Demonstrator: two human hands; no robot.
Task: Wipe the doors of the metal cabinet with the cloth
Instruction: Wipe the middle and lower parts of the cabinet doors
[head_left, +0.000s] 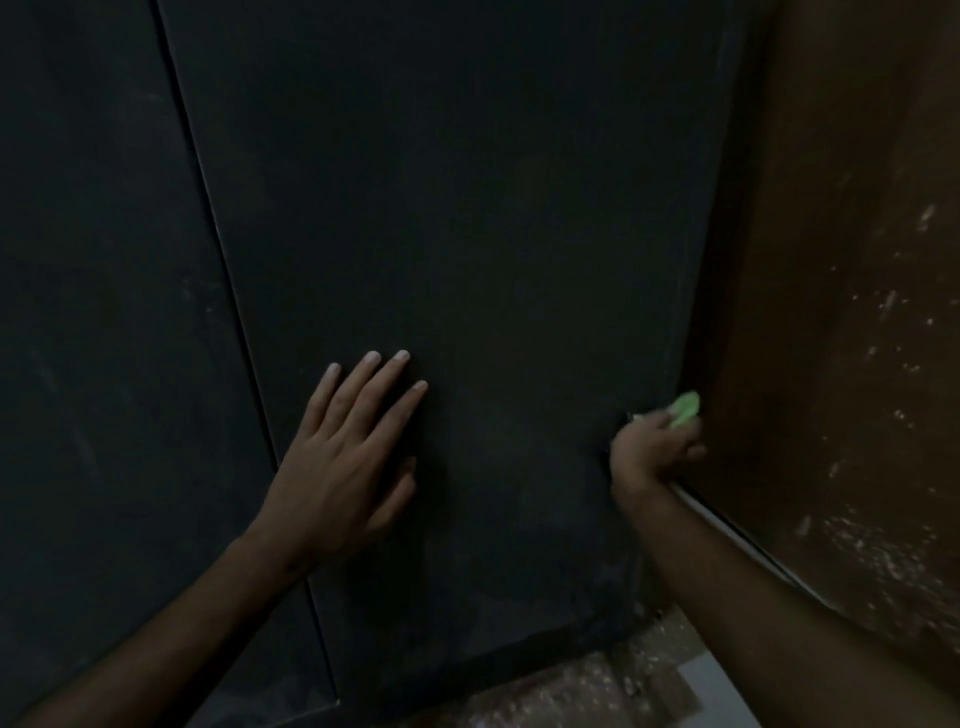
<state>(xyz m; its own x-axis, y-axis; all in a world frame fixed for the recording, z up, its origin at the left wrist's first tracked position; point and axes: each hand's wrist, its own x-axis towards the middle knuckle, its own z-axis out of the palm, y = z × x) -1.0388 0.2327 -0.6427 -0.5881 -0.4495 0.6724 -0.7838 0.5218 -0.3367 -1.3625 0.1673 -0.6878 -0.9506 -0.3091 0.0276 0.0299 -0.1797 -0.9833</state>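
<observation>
Dark metal fills most of my view: the right door (467, 234) of the cabinet, with the left door (93, 312) past a thin seam at the left of the frame. My left hand (348, 457) lies flat on the right door at lower centre, fingers straight and spread. At the door's right edge, my right hand (649, 447) clenches a green cloth (684, 408), beside a brown speckled wall (857, 338).
</observation>
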